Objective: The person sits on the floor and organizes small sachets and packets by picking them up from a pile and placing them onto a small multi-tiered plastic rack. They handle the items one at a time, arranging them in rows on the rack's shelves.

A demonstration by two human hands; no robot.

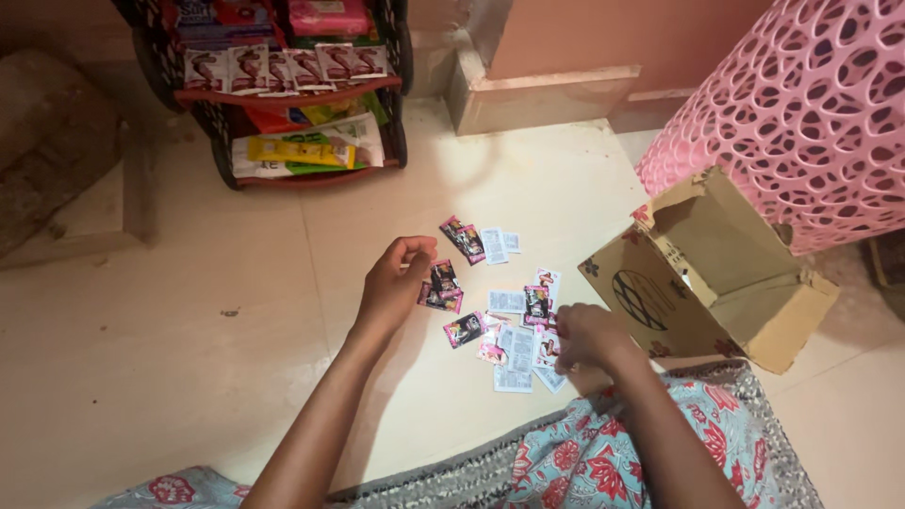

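Down on the floor [189,311], the left hand [394,283] pinches one sachet [443,276] between closed fingers while the right hand [584,337], fingers curled on the scattered sachets [514,330], rests beside a box [660,302]; light, thin, slippery packets, probably best pinched by an edge.

Bare floor [170,339] lying open left of left hand [396,287]. Scattered sachets [509,330] crowding floor between both hands. Open cardboard box [716,273] blocking just right of right hand [584,337]; pink lattice basket [811,113] looming behind it. Black rack [283,94] standing well apart, far ahead.
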